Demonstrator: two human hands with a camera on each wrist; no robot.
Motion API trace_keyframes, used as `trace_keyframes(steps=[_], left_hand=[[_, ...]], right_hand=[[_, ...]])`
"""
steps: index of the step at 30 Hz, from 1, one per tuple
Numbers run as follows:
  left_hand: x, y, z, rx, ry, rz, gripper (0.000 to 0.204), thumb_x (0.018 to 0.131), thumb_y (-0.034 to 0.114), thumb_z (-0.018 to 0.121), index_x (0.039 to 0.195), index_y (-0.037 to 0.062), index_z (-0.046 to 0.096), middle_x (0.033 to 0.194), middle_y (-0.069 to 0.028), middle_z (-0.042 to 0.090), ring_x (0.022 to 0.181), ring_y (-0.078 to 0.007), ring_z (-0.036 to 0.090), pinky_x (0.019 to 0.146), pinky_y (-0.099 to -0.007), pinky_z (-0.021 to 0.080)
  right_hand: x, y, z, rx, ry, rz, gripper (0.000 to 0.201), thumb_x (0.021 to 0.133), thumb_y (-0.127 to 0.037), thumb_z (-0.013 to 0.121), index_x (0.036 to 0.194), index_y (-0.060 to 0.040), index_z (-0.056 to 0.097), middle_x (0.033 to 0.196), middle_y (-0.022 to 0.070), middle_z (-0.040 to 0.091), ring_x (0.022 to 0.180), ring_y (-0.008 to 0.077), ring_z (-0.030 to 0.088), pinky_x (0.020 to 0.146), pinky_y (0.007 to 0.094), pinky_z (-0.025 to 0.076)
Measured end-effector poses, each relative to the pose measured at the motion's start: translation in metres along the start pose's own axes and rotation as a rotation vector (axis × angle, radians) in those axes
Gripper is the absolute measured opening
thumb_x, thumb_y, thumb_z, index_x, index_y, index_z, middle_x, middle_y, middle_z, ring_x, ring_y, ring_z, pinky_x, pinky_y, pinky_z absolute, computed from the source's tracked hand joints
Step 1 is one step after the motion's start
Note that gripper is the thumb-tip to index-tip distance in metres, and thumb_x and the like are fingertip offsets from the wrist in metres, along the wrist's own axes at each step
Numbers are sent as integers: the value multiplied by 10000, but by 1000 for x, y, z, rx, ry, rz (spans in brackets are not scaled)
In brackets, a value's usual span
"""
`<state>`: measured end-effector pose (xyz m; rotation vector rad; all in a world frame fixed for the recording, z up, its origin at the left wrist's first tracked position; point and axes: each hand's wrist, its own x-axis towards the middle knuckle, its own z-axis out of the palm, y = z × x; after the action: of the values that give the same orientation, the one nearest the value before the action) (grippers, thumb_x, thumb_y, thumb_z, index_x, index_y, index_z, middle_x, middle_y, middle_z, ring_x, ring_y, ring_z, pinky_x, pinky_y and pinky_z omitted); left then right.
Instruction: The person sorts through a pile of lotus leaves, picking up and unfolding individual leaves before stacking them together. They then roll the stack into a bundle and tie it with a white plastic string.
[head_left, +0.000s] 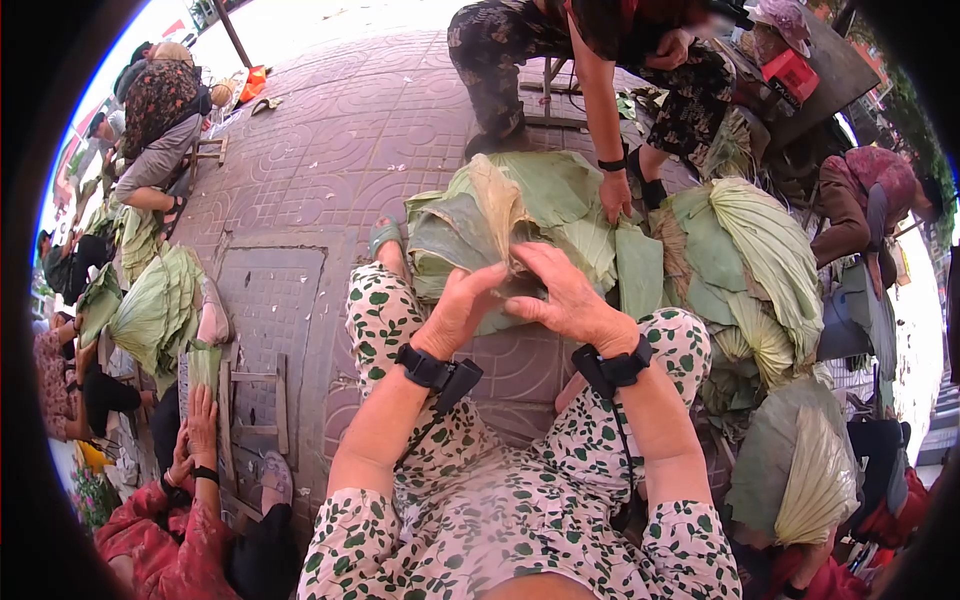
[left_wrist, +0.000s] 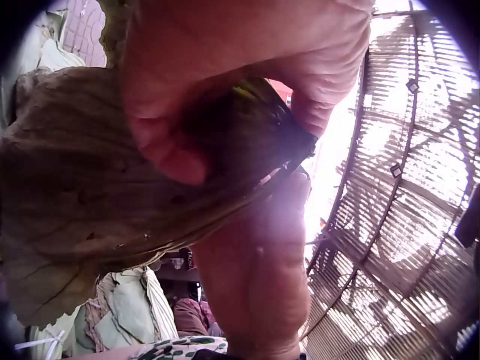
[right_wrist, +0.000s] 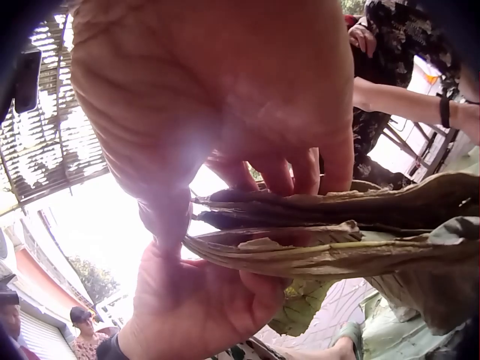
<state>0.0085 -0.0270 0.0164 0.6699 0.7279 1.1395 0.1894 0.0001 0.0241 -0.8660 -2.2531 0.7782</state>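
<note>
— What is being held?

— A folded leaf (head_left: 480,225), big and green with a pale, ribbed underside, gathered into pleats. It sits in front of the person's knees, above the brick pavement (head_left: 330,140), with a heap of flat leaves (head_left: 570,200) just behind it.

— Do the wrist views add anything?

— Yes. The right wrist view shows the leaf edge-on, as stacked brownish-green layers with a yellow-green rib running to the right. The left wrist view shows its broad, veined, dull brown-green face. Only the head view shows its full fan shape and the other people seated around with their own leaf bundles (head_left: 155,310).

— And the hands?

— The left hand (head_left: 455,310) comes up from below, fingers curled round the near-left edge of the leaf. The right hand (head_left: 570,295) reaches in from the right, fingers bent over the folds, thumb beneath, pinching the layers. Both wrists wear black straps, forearms raised over the flowered lap.
</note>
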Motion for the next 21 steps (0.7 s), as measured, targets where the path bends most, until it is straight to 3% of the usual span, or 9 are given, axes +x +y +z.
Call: trace_keyframes(steps=[13,21], left_hand=[[2,-3,1,70,10,22,330,841,169,547,1130,9,531,1040,-53,593,927,-136,577,776,-292,486],[3,-4,0,83,17,23,331,833,163,559,1125,10,532,1032,-58,597,923,-139,580,768,-292,491]], right_hand=[[1,-6,6,-26,77,23,623,717,-246,724,1202,33,451,1196,210,475,1119,355,436,961,386,363],[0,-4,9,-28,95,8,622,713,-240,728,1200,32,452,1182,211,482,1100,356,447,946,385,374]])
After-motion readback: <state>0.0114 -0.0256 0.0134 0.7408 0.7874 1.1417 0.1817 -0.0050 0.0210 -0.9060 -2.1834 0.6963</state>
